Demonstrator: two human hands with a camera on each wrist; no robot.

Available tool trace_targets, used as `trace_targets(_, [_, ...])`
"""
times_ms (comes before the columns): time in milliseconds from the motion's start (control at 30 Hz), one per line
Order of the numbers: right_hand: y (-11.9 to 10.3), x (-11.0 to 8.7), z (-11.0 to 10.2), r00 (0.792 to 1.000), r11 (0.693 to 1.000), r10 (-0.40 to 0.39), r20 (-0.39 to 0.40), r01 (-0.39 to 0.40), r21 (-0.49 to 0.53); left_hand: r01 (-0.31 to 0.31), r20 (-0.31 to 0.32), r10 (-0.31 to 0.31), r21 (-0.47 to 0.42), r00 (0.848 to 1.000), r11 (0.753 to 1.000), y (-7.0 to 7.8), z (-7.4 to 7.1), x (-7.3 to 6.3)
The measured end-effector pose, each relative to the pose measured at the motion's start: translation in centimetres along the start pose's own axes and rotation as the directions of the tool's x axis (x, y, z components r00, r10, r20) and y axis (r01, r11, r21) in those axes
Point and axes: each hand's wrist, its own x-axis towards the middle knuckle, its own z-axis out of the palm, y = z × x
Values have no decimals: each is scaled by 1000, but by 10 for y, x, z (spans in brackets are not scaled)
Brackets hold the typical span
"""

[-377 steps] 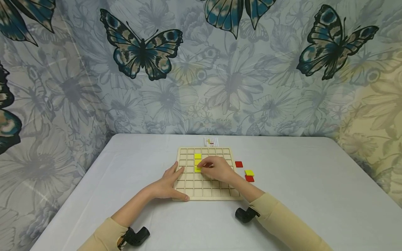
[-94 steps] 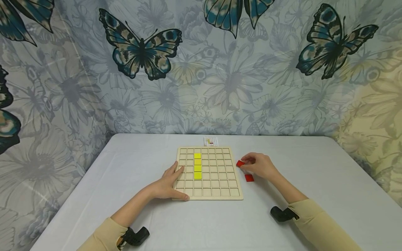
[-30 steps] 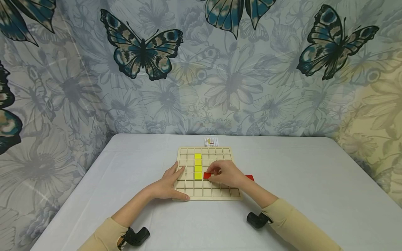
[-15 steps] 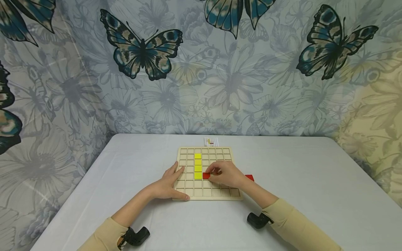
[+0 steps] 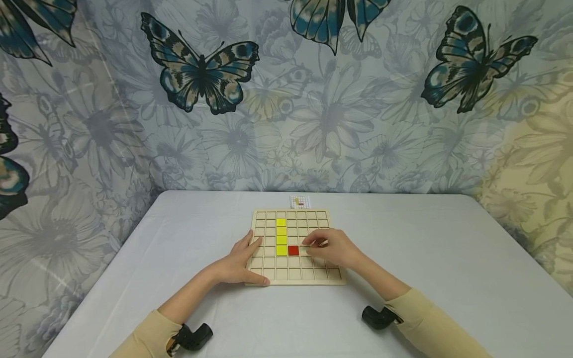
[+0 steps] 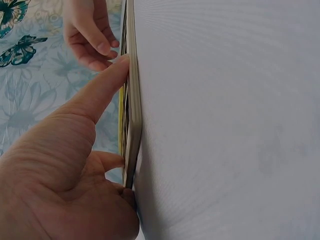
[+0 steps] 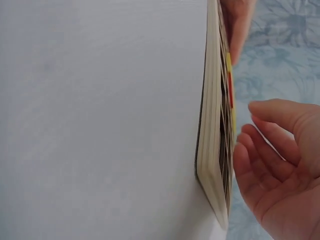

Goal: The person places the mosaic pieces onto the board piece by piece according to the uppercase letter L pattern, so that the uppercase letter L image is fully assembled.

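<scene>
A pale wooden grid board [image 5: 309, 274] lies flat on the table. Several yellow square tiles [image 5: 281, 231] form a column in its cells. Beside the lowest of them sits a red square tile [image 5: 293, 250], one cell to the right. My left hand [image 5: 235, 264] rests at the board's left side, fingers spread, its thumb [image 6: 102, 90] along the near edge. My right hand [image 5: 335, 247] hovers over the right half of the board, just right of the red tile. In the right wrist view its bent fingers [image 7: 260, 155] hold nothing, thumb and fingertips apart.
Behind the board lies a small printed card [image 5: 300, 202] with a coloured grid pattern. A white cloth [image 5: 286, 323] covers the table. A patterned curtain with butterflies [image 5: 203, 82] hangs behind. Each sleeve carries a black wrist camera [image 5: 194, 337].
My right hand took up a red tile from the table, set it beside the lowest yellow tile, let go and drew back right. Another red tile at right is now hidden behind my right arm.
</scene>
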Motion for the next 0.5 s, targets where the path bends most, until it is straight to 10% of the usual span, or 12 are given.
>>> trace_targets(500, [15, -20, -21, 997, 998, 59, -42, -59, 1, -15, -6, 15, 6, 1000, 1000, -1, 0, 1])
